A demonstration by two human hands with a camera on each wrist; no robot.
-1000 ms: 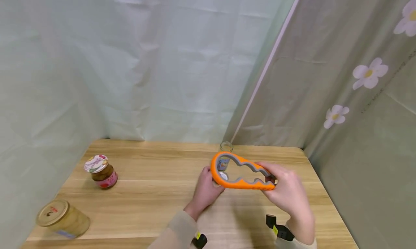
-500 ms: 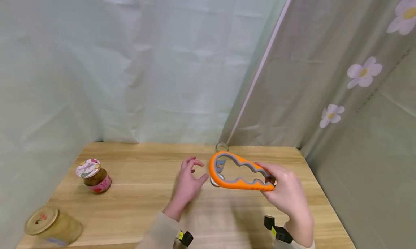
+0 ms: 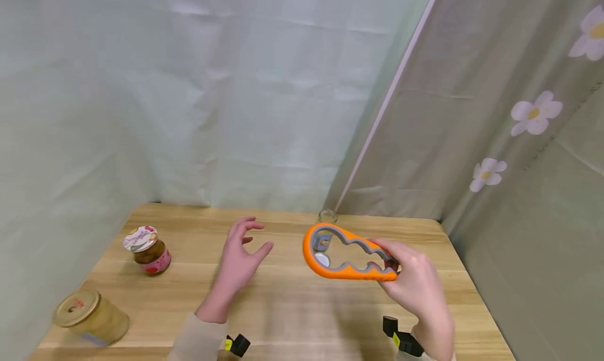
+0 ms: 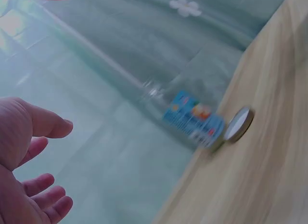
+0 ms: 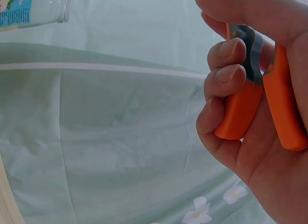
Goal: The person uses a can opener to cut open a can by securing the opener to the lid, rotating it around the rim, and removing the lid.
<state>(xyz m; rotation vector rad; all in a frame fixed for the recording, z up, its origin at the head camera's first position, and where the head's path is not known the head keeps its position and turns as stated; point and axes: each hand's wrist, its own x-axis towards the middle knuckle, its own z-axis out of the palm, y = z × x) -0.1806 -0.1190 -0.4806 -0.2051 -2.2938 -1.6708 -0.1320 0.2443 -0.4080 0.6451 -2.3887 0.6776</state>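
My right hand (image 3: 415, 277) grips the handle ends of an orange and grey jar opener (image 3: 351, 273), held above the table; its fingers curl round the handles (image 5: 240, 108) in the right wrist view. My left hand (image 3: 240, 256) is in the air with spread, slightly bent fingers and holds nothing. Behind the opener's loop stands an uncapped clear glass jar (image 4: 192, 115) with a blue label, partly hidden in the head view. Beside its base a lid (image 4: 239, 124) lies on the table, white inside showing.
On the table's left stand a jar with a pink label (image 3: 153, 261) and patterned lid, and a larger jar of pale contents (image 3: 106, 319) with a gold lid. The wooden table (image 3: 283, 308) ends at hanging curtains (image 3: 264, 115) behind and on the right.
My left hand has let go of the lid, leaving it on the table by the glass jar, and has moved left. My right hand still holds the jar opener in nearly the same place.
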